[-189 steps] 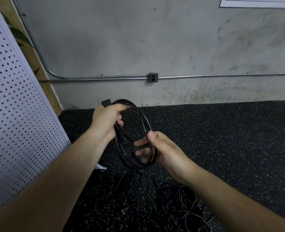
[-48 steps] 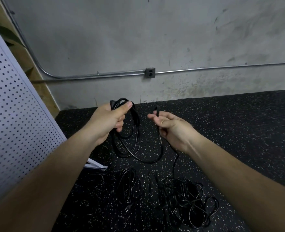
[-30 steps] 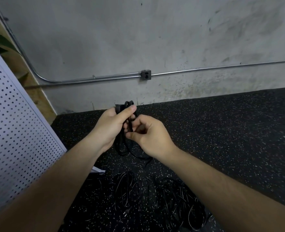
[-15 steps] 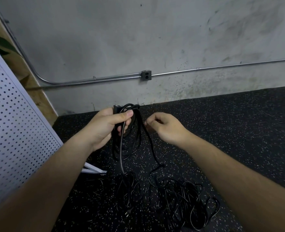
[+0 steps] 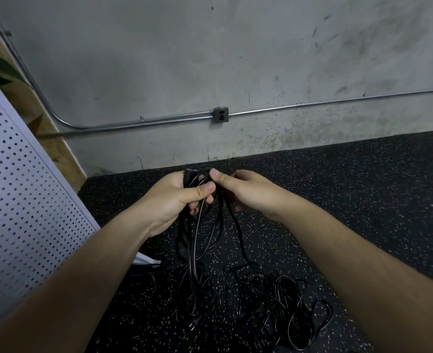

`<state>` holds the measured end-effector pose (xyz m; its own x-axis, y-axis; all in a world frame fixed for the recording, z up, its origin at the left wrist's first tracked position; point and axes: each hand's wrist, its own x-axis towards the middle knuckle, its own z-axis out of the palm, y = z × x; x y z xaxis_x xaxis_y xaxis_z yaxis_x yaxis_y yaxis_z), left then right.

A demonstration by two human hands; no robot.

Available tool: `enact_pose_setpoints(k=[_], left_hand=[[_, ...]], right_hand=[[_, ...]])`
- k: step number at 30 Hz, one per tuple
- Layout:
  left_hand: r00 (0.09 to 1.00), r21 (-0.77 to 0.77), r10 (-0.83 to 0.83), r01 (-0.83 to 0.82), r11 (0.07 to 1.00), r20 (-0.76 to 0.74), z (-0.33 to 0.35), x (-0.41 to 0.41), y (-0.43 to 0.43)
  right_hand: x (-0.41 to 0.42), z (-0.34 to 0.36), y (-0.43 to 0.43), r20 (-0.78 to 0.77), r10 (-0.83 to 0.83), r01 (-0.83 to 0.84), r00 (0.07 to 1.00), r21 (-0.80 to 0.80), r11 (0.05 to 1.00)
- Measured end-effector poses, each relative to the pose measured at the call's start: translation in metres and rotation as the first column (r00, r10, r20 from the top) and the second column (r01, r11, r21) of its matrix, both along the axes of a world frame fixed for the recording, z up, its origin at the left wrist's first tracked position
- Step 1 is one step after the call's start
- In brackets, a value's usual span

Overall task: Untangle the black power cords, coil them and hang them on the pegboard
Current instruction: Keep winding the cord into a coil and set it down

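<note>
Two forearms of ours reach in from the bottom edge. Below them, nearer to us than the grip, lies the loose tangle (image 5: 274, 307) of black power cords, spread over the speckled floor (image 5: 363, 200), mostly beneath our right wrist. A plug (image 5: 193, 324) lies at the tangle's left edge, almost straight below the grip.

From that pile the cords rise to our hands. A bundle of hanging loops (image 5: 197, 240) drops from our left fist, and a single strand (image 5: 238, 233) runs down from our right hand to the heap.

Our left hand (image 5: 174, 197) is clenched round the top of the loops, thumb laid across them, and a black connector end (image 5: 188, 177) pokes up just above the fist. Our right hand (image 5: 246, 192) sits just beside it, thumbs close together, pinching cord at the top of the bundle. We cannot tell which strand.

Left of the grip and lower, a white foot (image 5: 146, 261) rests on the floor, and the white pegboard (image 5: 19, 212) rises above it along the left edge.

Beyond the grip the floor runs to a grey concrete wall (image 5: 210, 59). A metal conduit (image 5: 312, 104) crosses it, with a grey outlet box (image 5: 220, 114) directly above and behind our hands. Far up to the left, a green leaf (image 5: 1, 70) shows past the pegboard's top.
</note>
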<state>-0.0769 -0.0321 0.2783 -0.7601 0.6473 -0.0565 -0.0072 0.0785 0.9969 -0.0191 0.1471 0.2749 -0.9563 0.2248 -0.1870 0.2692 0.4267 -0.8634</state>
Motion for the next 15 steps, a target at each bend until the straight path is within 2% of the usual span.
enact_pose_setpoints(k=[3,5,8,12,13,15], left_hand=[[1.0,0.014,0.024,-0.024,1.0,0.01,-0.001,0.0,0.002],[0.999,0.016,0.033,-0.033,0.999,0.001,-0.002,-0.001,0.004],[1.0,0.029,0.026,-0.026,0.999,-0.011,-0.005,-0.001,0.007],[1.0,0.05,-0.005,0.005,0.999,-0.005,-0.008,-0.001,0.008],[1.0,0.046,-0.017,0.017,0.999,-0.012,-0.009,-0.002,0.008],[0.999,0.021,-0.006,0.007,1.0,-0.053,-0.012,-0.004,0.01]], right_hand=[[0.002,0.0,-0.004,0.118,0.002,-0.006,0.993,0.033,0.999],[0.0,-0.001,-0.006,0.139,0.007,-0.009,0.99,0.014,1.0],[-0.002,-0.002,-0.004,0.045,0.047,-0.039,0.998,-0.16,0.986],[-0.001,0.004,-0.004,-0.024,0.038,-0.045,0.999,-0.454,0.89],[-0.001,0.006,-0.006,-0.034,0.012,-0.027,0.999,-0.489,0.872],[-0.003,0.007,-0.006,-0.037,-0.052,0.03,0.998,-0.446,0.894]])
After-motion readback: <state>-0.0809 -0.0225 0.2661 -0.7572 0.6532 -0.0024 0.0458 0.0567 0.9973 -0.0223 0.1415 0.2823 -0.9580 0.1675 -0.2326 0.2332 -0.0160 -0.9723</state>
